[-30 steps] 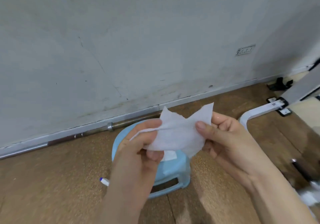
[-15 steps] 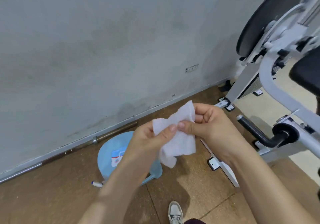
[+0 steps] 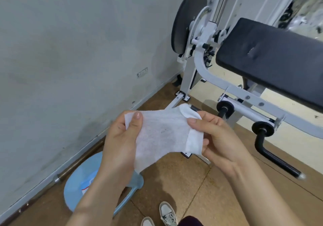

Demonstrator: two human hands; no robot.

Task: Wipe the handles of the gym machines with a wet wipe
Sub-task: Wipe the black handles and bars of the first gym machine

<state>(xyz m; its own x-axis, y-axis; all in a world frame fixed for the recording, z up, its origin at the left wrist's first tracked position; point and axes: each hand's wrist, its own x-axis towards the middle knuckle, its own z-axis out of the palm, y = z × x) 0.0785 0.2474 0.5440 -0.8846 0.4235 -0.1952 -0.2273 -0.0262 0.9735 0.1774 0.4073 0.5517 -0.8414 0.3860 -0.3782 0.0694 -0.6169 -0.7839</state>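
The wipe (image 3: 162, 134) is stretched between both hands; stool (image 3: 76, 189) below left, machine handle (image 3: 274, 157) right.

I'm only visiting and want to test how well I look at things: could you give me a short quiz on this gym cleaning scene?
1. True or false: the left hand and the right hand both pinch the wet wipe.
2. The blue stool stands: A on the floor; B on a table; C on a shelf?
3. Fill in: the bent handle at right is ____ in colour.
Key: 1 true; 2 A; 3 black.
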